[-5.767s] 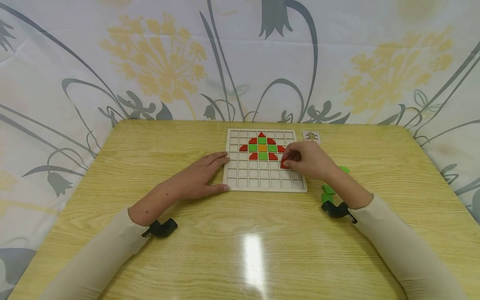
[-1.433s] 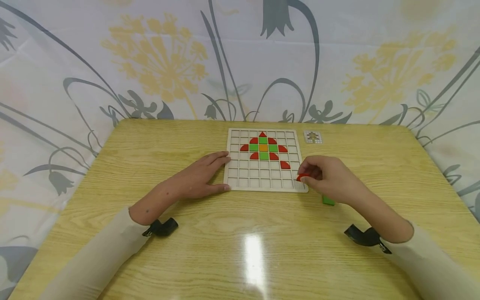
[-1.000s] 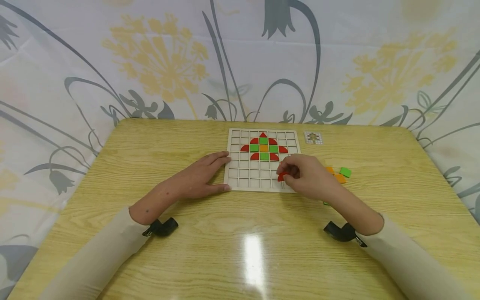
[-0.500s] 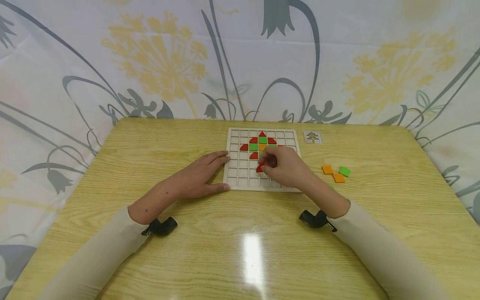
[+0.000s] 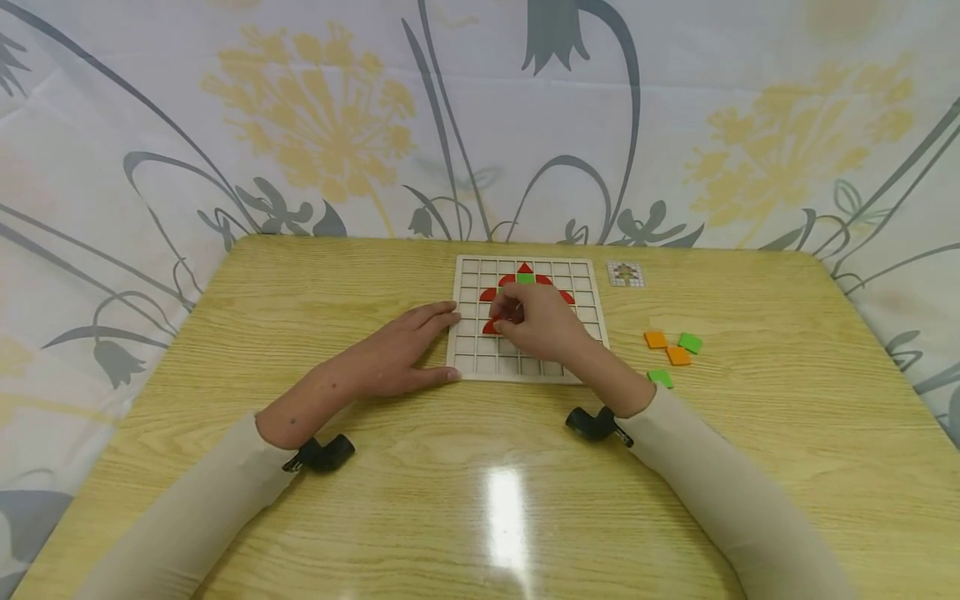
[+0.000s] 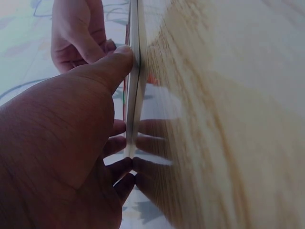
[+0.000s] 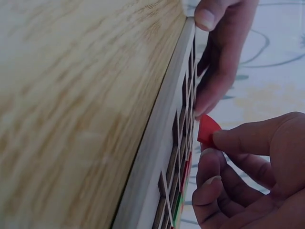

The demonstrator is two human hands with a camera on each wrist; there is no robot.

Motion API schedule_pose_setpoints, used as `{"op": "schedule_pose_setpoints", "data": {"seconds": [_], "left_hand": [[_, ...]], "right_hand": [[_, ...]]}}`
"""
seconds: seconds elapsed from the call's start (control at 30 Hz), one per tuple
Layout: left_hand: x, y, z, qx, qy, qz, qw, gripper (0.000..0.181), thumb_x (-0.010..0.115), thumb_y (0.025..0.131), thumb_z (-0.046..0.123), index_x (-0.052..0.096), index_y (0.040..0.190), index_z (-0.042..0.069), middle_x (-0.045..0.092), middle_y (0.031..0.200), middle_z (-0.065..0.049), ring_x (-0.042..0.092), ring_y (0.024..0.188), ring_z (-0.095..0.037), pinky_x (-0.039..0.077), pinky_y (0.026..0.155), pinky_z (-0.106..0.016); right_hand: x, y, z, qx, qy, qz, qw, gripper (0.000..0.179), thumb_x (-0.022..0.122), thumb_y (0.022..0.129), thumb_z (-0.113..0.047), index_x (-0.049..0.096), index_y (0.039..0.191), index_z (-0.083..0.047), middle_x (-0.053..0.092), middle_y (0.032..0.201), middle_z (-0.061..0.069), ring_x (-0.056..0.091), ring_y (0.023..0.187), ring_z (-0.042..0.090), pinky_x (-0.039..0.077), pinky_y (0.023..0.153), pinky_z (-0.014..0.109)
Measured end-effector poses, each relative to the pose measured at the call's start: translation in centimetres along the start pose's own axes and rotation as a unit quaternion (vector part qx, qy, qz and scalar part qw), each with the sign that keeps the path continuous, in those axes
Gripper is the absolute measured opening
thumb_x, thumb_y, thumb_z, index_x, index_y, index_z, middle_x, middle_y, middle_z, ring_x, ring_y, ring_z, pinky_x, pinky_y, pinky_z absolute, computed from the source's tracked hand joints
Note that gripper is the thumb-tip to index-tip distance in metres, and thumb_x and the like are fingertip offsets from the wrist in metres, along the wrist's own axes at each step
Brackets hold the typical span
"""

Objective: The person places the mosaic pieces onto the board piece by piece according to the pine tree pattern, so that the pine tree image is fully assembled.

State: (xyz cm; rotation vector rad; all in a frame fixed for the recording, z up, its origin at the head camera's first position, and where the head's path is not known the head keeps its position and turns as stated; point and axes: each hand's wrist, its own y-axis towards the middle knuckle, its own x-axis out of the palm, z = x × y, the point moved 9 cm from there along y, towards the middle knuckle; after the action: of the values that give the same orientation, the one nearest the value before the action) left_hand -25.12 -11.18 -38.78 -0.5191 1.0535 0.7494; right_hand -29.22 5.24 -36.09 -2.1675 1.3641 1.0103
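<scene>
A wooden grid board lies on the table with red and green tiles set in its squares as a stepped shape. My right hand is over the board and pinches a red quarter-round tile between thumb and fingertips. In the right wrist view that red tile stands clear of the grid. Part of the pattern, including its middle, is hidden beneath this hand. My left hand rests at the board's left edge, fingers and thumb extended and touching the frame.
Right of the board lie orange tiles and green tiles. A small pattern card is near the board's top right corner. Patterned cloth hangs behind the table's far edge.
My right hand set one red tile in the lower right of the grid, picked up another red quarter-round tile beside the board and carried it left across it. The left hand stayed still.
</scene>
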Motion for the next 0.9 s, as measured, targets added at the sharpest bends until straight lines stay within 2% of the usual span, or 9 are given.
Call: {"op": "schedule_pose_setpoints", "data": {"seconds": [0.5, 0.9], "left_hand": [[0.09, -0.02, -0.09, 0.003, 0.002, 0.001, 1.0, 0.083, 0.066, 0.104, 0.05, 0.032, 0.167, 0.008, 0.024, 0.174, -0.012, 0.026, 0.16, -0.034, 0.027, 0.129, -0.052], [0.12, 0.0, -0.14, 0.004, 0.0, -0.001, 1.0, 0.083, 0.066, 0.104, 0.05, 0.032, 0.167, 0.008, 0.024, 0.175, -0.012, 0.025, 0.16, -0.034, 0.027, 0.129, -0.052]], "right_hand": [[0.88, 0.91, 0.05, -0.004, -0.006, -0.008, 0.9999, 0.003, 0.073, 0.098, -0.007, 0.074, 0.1, -0.006, 0.071, 0.093, 0.005, 0.062, 0.085, 0.021, 0.053, 0.078, 0.035], [0.93, 1.05, -0.18, -0.016, -0.037, -0.009, 0.9992, 0.009, 0.074, 0.096, -0.007, 0.079, 0.104, -0.005, 0.069, 0.095, 0.006, 0.06, 0.085, 0.021, 0.052, 0.075, 0.034]]}}
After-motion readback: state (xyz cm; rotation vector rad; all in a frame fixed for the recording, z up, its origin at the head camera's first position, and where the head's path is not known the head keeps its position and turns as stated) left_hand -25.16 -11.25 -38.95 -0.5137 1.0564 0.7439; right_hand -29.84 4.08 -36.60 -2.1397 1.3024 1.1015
